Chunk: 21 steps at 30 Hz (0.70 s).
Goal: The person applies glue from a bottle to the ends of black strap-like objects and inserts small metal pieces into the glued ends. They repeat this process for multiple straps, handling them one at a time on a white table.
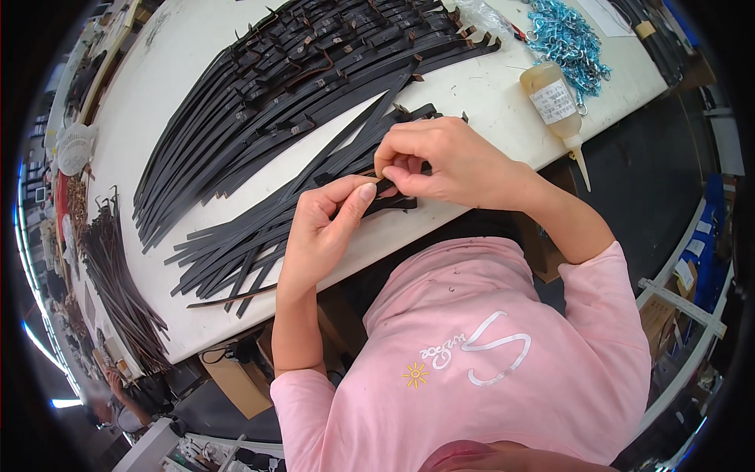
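Note:
My left hand (324, 228) and my right hand (452, 161) meet over the near edge of the white table. Between their pinched fingertips is a narrow black strap (384, 186) with a brownish side, mostly covered by the fingers. Under and around both hands lies a loose pile of black straps (236, 256), fanning out to the left. Farther back, a large spread of black straps (212, 134) has many raised, folded ends toward the right.
A squeeze bottle (550, 98) of yellowish liquid lies at the table's right edge, its nozzle jutting past it. Behind it sit a heap of blue chains (565, 39) and a clear plastic bag (484, 16). Brown-black straps (118, 275) lie far left; a cardboard box (237, 385) stands below.

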### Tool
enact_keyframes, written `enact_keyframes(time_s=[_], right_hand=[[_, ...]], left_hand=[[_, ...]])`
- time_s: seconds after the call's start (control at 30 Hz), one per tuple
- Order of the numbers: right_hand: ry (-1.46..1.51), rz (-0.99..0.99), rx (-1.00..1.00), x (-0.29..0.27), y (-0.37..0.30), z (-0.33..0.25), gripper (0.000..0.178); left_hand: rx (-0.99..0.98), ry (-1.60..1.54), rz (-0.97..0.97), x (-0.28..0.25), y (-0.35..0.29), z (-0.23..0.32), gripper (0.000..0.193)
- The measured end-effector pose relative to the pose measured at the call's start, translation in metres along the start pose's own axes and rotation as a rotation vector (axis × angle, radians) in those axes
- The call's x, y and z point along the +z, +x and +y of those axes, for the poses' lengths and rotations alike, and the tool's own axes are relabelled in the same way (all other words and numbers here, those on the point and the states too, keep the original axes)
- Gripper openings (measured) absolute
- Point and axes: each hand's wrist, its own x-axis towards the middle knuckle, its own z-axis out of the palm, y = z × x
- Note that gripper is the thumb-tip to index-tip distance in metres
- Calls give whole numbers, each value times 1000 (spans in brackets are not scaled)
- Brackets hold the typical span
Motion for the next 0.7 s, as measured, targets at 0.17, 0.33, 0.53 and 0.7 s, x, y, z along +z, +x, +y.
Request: enact_keyframes(time_s=[0.17, 0.33, 0.53, 0.7], right_hand=[[-119, 68, -174, -2, -2, 3, 8], [-457, 43, -331, 0, -3, -1, 7], [-505, 46, -330, 4, 0, 0, 9], [-43, 80, -6, -3, 8, 0, 8]], left_hand=[[-52, -64, -43, -2, 2, 0, 30], [-70, -51, -35, -1, 4, -1, 29], [1, 74, 16, 4, 4, -2, 25], [-24, -4, 28, -3, 4, -2, 25]])
